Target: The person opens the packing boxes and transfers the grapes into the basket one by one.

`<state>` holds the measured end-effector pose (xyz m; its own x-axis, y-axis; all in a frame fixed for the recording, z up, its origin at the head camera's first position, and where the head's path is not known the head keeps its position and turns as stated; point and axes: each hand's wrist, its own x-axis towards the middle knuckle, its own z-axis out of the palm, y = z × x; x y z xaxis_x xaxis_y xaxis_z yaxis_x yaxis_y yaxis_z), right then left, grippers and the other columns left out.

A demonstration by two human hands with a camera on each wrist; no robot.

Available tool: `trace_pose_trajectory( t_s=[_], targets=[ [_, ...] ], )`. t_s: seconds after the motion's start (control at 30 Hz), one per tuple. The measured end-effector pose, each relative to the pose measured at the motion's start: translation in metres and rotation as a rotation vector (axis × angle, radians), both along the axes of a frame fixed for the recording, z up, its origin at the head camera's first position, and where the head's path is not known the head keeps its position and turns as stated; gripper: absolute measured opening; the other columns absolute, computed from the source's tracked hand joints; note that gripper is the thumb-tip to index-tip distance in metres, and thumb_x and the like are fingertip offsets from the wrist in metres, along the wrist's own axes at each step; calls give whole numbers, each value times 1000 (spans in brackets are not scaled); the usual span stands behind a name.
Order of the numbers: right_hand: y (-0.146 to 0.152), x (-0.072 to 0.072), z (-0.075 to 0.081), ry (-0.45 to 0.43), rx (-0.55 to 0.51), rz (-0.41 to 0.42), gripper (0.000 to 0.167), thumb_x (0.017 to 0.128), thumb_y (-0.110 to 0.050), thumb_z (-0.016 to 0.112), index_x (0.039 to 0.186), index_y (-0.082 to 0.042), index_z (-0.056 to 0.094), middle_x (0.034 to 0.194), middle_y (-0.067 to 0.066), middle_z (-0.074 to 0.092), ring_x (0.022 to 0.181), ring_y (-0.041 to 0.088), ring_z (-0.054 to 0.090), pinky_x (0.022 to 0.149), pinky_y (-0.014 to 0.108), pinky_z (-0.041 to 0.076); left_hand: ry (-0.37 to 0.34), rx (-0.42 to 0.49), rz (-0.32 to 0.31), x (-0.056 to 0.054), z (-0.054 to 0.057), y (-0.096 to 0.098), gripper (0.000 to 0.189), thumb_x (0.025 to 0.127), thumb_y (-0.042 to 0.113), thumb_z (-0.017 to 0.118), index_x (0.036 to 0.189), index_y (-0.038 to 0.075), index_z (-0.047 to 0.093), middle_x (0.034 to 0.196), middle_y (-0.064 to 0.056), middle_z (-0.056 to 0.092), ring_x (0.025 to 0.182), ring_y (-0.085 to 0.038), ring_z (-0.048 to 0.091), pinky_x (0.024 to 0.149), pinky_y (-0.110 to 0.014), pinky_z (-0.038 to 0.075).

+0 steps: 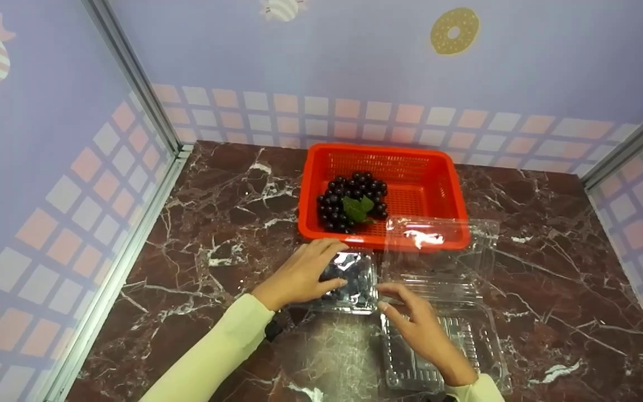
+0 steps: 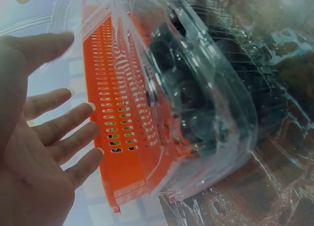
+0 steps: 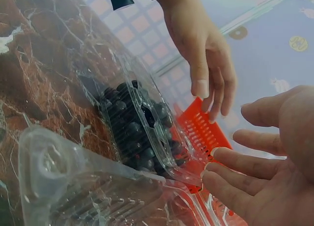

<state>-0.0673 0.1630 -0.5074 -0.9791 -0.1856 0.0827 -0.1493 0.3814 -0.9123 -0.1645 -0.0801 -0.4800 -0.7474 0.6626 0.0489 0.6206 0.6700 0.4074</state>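
A lidded clear plastic clamshell box [image 1: 361,287] sits on the table, with dark round grapes [image 3: 132,132] inside. My left hand [image 1: 299,273] hovers at its left side, fingers spread and thumb reaching over the lid; the left wrist view shows these fingers [image 2: 64,123] straight and holding nothing. Near the box's right edge is my right hand [image 1: 419,324], its fingers loosely extended. Whether its fingertips touch the lid, I cannot tell. Beneath the right hand lies a second clamshell box [image 1: 480,340], with its lid [image 1: 438,262] raised and leaning toward the basket.
Behind the boxes stands a red plastic basket [image 1: 458,192], holding a bunch of dark grapes [image 1: 335,209] with green leaves [image 1: 358,207]. The marbled table [image 1: 215,223] meets patterned wall panels [image 1: 299,67] at the back and both sides.
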Motion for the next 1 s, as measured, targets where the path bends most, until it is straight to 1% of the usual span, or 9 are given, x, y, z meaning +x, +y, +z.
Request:
trace_pose_trajectory(
  t_s=[0.2, 0.27, 0.37, 0.5, 0.63, 0.7, 0.8, 0.9, 1.0],
  targets=[
    [-5, -1, 5, -37, 3, 9, 33, 93, -17, 62, 125, -9, 59, 131, 13, 61, 119, 38, 59, 98, 38, 51, -27, -65, -35, 1, -3, 1, 88, 79, 62, 67, 149, 19, 34, 153, -5, 37, 142, -23, 34, 117, -48, 28],
    [-6, -2, 5, -36, 5, 21, 36, 93, -21, 62, 127, -9, 58, 134, 12, 59, 121, 38, 58, 101, 42, 48, -33, -77, -46, 2, -6, 1, 94, 76, 62, 70, 150, 20, 32, 154, -6, 34, 143, -25, 31, 118, -49, 25],
    [-9, -3, 5, -8, 29, 42, 38, 93, -24, 63, 129, -13, 57, 137, 10, 58, 125, 34, 56, 104, 47, 44, -49, -90, -60, 2, -10, 1, 100, 73, 62, 73, 152, 22, 28, 158, -7, 28, 147, -29, 26, 120, -51, 20],
    [-12, -4, 5, 44, 96, 62, 39, 92, -26, 64, 129, -20, 57, 137, 7, 58, 130, 27, 52, 108, 51, 39, -68, -105, -67, 2, -12, 1, 102, 71, 60, 75, 153, 22, 26, 160, -9, 23, 148, -33, 20, 121, -53, 14],
    [-15, -6, 3, 81, 146, 74, 39, 91, -25, 65, 129, -17, 57, 136, 9, 59, 130, 28, 52, 108, 52, 39, -73, -129, -58, 0, -14, 2, 105, 69, 60, 77, 153, 25, 25, 161, -11, 21, 148, -34, 20, 120, -54, 13],
    [-17, -6, 2, 95, 153, 80, 38, 92, -23, 65, 128, -15, 57, 136, 10, 59, 129, 30, 53, 107, 53, 40, -81, -146, -47, 0, -15, 2, 107, 67, 60, 78, 153, 26, 25, 161, -12, 21, 148, -35, 20, 120, -55, 12],
    [-19, -7, 0, 102, 155, 87, 36, 91, -21, 65, 126, -16, 57, 137, 10, 58, 129, 31, 53, 105, 52, 42, -89, -171, -26, -1, -19, 1, 108, 67, 60, 79, 154, 27, 24, 160, -13, 22, 148, -38, 20, 120, -57, 11],
    [-21, -8, -2, 109, 148, 92, 35, 91, -18, 65, 125, -15, 58, 139, 10, 56, 129, 31, 52, 104, 51, 44, -104, -166, -12, -1, -23, 0, 106, 68, 55, 81, 153, 25, 26, 160, -14, 23, 146, -41, 21, 119, -59, 10],
    [-24, -8, -3, 125, 153, 72, 36, 89, -15, 67, 124, -11, 59, 140, 11, 55, 131, 32, 50, 106, 51, 42, -100, -144, -9, -1, -25, 0, 103, 70, 50, 82, 153, 23, 28, 159, -14, 24, 145, -43, 23, 118, -59, 10]
  ],
)
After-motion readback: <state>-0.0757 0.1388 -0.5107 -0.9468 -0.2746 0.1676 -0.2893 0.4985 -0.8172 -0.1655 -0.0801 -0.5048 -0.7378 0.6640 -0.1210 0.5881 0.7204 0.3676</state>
